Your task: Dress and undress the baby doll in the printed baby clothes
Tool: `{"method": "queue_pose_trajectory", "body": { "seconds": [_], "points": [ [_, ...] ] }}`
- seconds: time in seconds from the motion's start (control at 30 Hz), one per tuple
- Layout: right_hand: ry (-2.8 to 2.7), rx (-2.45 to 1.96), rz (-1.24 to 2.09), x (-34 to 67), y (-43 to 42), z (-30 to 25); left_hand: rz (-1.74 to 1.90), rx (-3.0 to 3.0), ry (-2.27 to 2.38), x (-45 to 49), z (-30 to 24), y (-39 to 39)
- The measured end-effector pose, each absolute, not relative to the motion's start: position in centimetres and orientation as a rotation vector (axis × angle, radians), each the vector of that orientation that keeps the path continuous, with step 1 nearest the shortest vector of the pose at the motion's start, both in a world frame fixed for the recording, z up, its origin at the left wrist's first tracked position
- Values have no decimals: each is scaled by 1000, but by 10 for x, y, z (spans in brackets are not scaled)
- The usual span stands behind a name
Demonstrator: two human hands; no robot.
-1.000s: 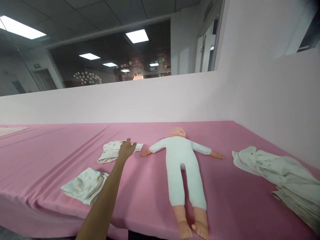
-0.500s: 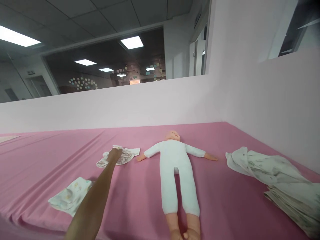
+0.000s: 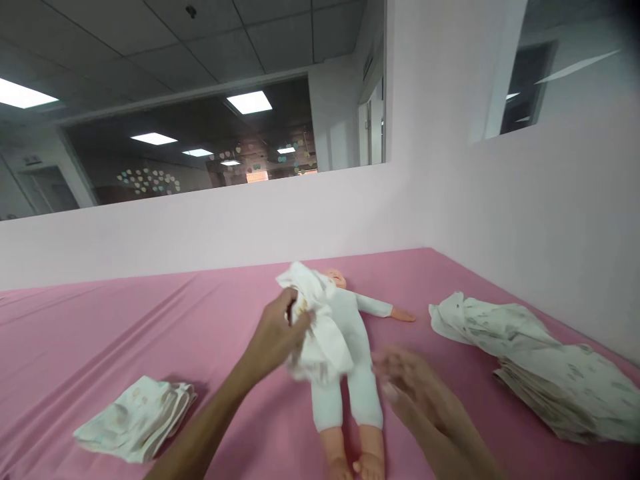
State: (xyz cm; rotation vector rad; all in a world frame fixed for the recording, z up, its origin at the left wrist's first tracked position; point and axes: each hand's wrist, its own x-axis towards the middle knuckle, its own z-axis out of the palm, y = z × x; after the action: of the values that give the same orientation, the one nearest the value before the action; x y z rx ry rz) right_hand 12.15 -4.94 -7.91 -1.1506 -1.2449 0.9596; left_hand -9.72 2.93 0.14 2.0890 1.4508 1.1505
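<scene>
My left hand (image 3: 273, 337) is closed on a small white printed garment (image 3: 317, 327) and holds it in the air over the doll's chest. The baby doll (image 3: 350, 363) in a white bodysuit lies on its back on the pink cloth (image 3: 150, 353), head towards the wall, feet towards me. My right hand (image 3: 407, 387) is smeared by motion; it hovers just right of the doll's legs with nothing visible in it.
A folded printed cloth (image 3: 133, 417) lies at the near left. A pile of folded greenish-printed cloths (image 3: 540, 373) sits at the right, by the pink wall (image 3: 525, 220). A low wall runs along the back.
My left hand has picked the small garment up off the pink cloth and carried it right, over the doll. My right hand has come into view beside the doll's legs.
</scene>
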Motion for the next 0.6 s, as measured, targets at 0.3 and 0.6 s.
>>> {"method": "queue_pose_trajectory", "body": {
  "seconds": [0.3,0.6],
  "points": [
    [-1445,-1055,828,113,-18,-35,892,1819,949,-77,-9,-11],
    [-1581,-1077,667,106,-15,-31,995,1995,1104,-64,6,-9]
  ]
}}
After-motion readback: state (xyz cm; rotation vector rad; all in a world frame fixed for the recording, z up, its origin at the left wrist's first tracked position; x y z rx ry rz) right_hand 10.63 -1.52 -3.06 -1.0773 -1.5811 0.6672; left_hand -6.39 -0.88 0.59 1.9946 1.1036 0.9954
